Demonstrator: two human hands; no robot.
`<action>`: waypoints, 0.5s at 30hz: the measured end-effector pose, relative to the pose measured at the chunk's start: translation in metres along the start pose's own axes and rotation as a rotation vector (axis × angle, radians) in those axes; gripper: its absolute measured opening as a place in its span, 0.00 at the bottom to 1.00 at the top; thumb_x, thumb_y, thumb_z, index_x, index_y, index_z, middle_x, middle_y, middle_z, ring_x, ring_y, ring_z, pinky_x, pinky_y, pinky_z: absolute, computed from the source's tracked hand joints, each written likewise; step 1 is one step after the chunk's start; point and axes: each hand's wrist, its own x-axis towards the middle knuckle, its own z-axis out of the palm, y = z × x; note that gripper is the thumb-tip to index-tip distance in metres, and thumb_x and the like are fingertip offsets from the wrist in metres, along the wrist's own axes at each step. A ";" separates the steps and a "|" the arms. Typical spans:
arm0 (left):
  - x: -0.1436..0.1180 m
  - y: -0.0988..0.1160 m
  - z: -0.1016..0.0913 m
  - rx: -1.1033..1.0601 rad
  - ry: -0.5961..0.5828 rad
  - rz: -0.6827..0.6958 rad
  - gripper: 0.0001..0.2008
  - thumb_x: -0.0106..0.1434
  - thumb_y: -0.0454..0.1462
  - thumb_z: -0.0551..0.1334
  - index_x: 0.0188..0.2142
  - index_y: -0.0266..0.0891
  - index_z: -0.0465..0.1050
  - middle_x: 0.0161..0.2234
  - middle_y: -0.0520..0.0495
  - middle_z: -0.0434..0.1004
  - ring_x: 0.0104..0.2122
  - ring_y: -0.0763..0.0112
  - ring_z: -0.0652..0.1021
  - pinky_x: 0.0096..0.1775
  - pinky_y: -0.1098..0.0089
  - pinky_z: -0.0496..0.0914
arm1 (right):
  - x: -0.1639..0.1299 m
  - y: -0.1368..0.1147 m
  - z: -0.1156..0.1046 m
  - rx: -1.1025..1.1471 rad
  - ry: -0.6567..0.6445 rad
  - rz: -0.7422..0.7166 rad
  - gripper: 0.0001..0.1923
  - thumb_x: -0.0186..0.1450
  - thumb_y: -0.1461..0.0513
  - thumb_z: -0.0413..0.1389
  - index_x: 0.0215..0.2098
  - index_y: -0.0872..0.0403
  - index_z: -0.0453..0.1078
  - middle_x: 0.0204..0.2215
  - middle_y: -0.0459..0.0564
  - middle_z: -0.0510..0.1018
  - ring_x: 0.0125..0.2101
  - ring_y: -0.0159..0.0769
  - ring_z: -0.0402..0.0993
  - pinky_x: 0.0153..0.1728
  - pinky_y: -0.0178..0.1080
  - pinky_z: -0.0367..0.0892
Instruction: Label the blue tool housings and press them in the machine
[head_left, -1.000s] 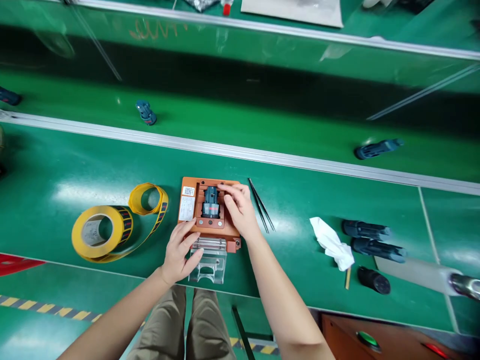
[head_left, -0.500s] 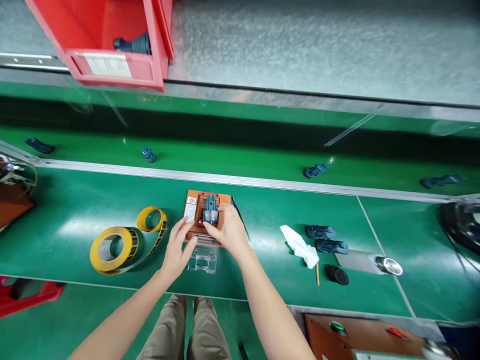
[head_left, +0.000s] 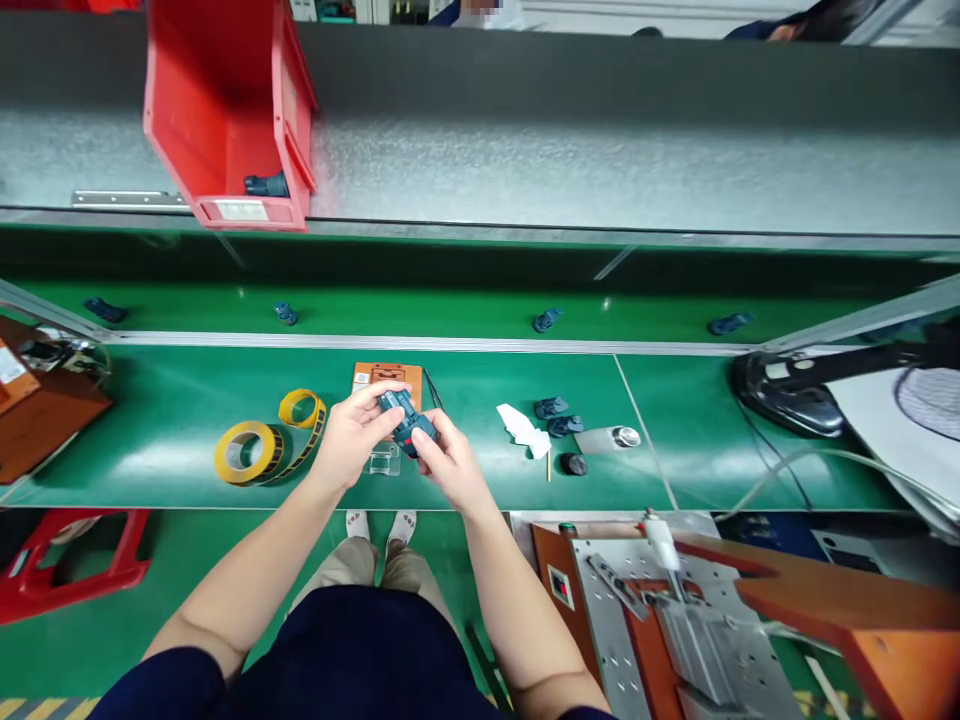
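We have the small blue-grey part lifted clear of the orange fixture, and every place below is reckoned from that fixture. The part sits just in front of it, towards us, raised above the green bench and pinched from both sides: our left hand closes over its upper end with thumb and forefinger, while our right hand grips its lower end, where a red band shows. Both hands are closed on it, neither open. To handle it well here we judge it best to keep the grip on the body rather than on any labelled face, and to turn it slowly between the fingertips so each side can be looked over; the part is small in this view, so we cannot say for sure which face is up. The clear plastic cover lies in front of the fixture, beneath our hands, and we should hold the part above it without knocking it. Left of the fixture lies the yellow tape roll; right of it the tweezers, then a white cloth and several more dark parts.
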 end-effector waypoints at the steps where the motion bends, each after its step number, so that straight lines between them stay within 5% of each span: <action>1: -0.004 0.006 0.007 0.002 -0.008 -0.004 0.19 0.55 0.41 0.72 0.46 0.40 0.78 0.49 0.42 0.81 0.46 0.62 0.81 0.43 0.68 0.76 | -0.004 -0.005 -0.001 0.016 0.023 -0.008 0.16 0.67 0.47 0.54 0.38 0.51 0.64 0.26 0.41 0.71 0.22 0.27 0.63 0.21 0.30 0.57; 9: -0.018 0.030 0.037 -0.002 -0.100 0.090 0.18 0.56 0.41 0.71 0.45 0.39 0.78 0.47 0.42 0.80 0.44 0.64 0.79 0.46 0.66 0.74 | -0.031 -0.043 0.003 0.289 0.078 0.010 0.22 0.64 0.41 0.53 0.32 0.50 0.59 0.23 0.39 0.61 0.19 0.25 0.53 0.17 0.28 0.43; 15: -0.025 0.046 0.061 0.165 0.016 0.231 0.13 0.63 0.47 0.64 0.30 0.40 0.69 0.25 0.55 0.68 0.26 0.75 0.68 0.30 0.75 0.65 | -0.048 -0.065 0.006 0.408 -0.141 0.160 0.29 0.65 0.35 0.44 0.40 0.51 0.61 0.18 0.39 0.64 0.16 0.24 0.45 0.16 0.29 0.40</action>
